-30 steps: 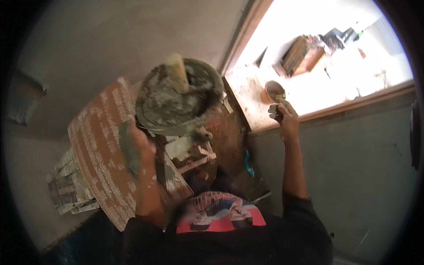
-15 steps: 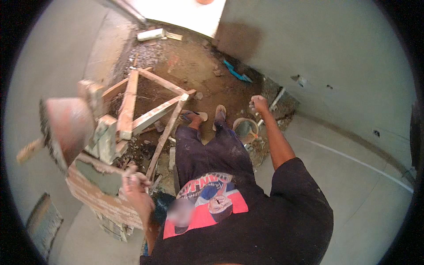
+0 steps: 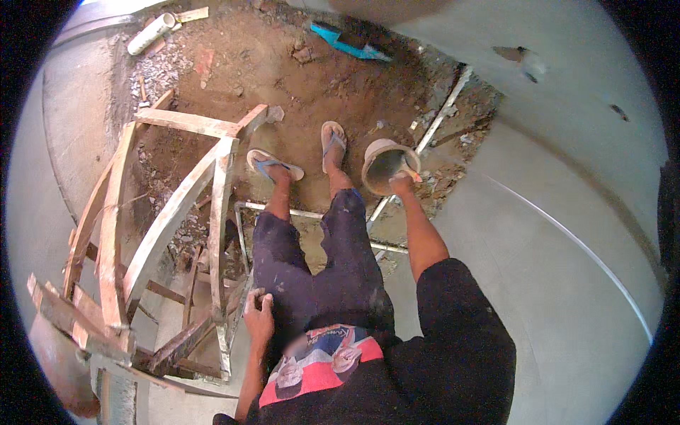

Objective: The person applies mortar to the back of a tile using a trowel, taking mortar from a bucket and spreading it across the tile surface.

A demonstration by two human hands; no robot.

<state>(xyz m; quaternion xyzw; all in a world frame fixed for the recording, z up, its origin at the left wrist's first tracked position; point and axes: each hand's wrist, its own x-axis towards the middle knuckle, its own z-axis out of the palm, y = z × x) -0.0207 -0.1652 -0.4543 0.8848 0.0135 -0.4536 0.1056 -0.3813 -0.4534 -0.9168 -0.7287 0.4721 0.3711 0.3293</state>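
My right hand (image 3: 401, 185) reaches down to the near rim of a round bucket (image 3: 373, 152) on the dirt floor. Its fingers are curled closed beside a small orange-tipped piece (image 3: 411, 172) at the bucket's mouth. What they grip is hidden by the hand. The bucket's inside looks greyish. Beside my left thigh hangs my left hand (image 3: 259, 317), thumb and fingers slightly apart, holding nothing. It is nearest to a wooden sawhorse-like frame (image 3: 221, 184) on the left.
A white pipe (image 3: 444, 106) runs along the floor behind the bucket. Farther off lie a blue strip (image 3: 347, 46) and a white pipe piece (image 3: 151, 34). A rounded container (image 3: 60, 361) stands at the lower left. A plastered wall (image 3: 567, 92) rises on the right.
My view has tilted down and forward. My right hand has lowered from above the bucket to its rim. My left hand has come away from the mortar-covered board to beside my thigh.
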